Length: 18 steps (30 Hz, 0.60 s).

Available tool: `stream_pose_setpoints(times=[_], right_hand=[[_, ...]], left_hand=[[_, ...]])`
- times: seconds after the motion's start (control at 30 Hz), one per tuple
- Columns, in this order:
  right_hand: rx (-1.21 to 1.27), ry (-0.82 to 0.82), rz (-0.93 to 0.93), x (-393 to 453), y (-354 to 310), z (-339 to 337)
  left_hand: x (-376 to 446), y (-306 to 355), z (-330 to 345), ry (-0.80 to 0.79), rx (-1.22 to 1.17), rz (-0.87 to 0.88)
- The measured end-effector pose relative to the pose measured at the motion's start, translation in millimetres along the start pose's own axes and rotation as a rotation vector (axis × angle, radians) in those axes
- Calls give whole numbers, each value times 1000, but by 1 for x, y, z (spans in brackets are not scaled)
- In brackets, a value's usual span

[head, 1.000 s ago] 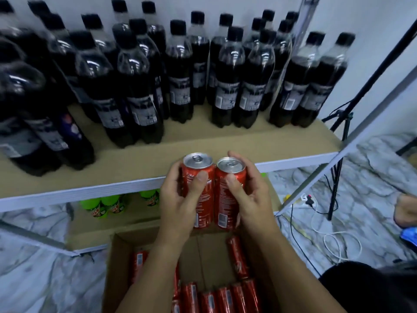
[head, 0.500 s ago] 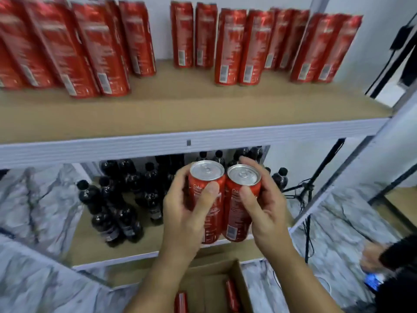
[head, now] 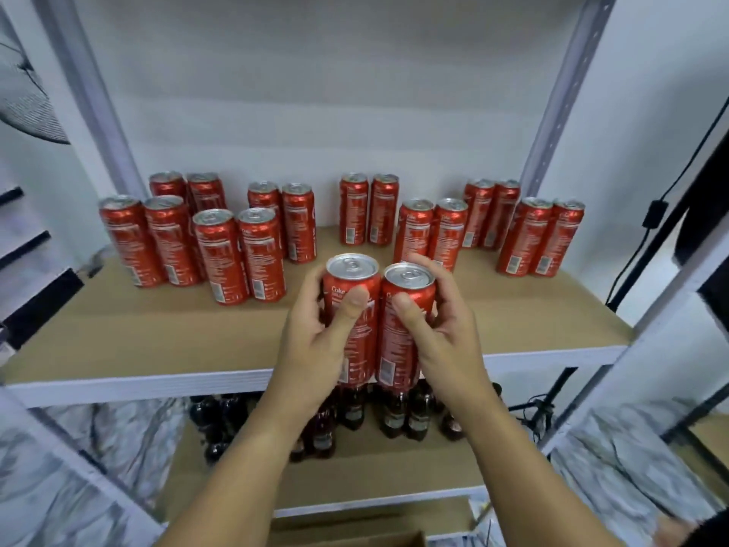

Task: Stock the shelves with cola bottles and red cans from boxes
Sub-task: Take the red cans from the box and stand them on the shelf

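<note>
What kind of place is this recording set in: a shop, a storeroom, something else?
Probably a storeroom or a mock shop set. A metal shelf holds paired red cans, cola bottles fill the shelf below, and each hand grips a can against a bare white wall.

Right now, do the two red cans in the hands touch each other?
Touching. The head view shows the left can and the right can pressed side by side, with no gap along their bodies, held by the left hand and the right hand.

Fan grille [head: 27, 92] upper left; black tripod [head: 647, 246] right; marble-pattern floor [head: 631, 467] below.
</note>
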State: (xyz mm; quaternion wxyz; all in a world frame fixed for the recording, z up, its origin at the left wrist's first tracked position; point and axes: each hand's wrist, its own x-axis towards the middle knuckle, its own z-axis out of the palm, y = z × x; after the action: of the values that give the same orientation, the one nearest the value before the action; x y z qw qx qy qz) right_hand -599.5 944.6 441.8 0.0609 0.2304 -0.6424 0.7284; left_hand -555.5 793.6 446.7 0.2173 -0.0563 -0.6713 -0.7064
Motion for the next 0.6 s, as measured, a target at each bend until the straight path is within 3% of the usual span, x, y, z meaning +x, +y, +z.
stream_pose_setpoints(times=[0.27,0.6], right_hand=[[-190,-73,38,90,30,5],[-320,-82,110,171,61,24]], left_hand=[[108,-7,-56,-221,557,-56],[176,-21,-43,-43,650,-230]])
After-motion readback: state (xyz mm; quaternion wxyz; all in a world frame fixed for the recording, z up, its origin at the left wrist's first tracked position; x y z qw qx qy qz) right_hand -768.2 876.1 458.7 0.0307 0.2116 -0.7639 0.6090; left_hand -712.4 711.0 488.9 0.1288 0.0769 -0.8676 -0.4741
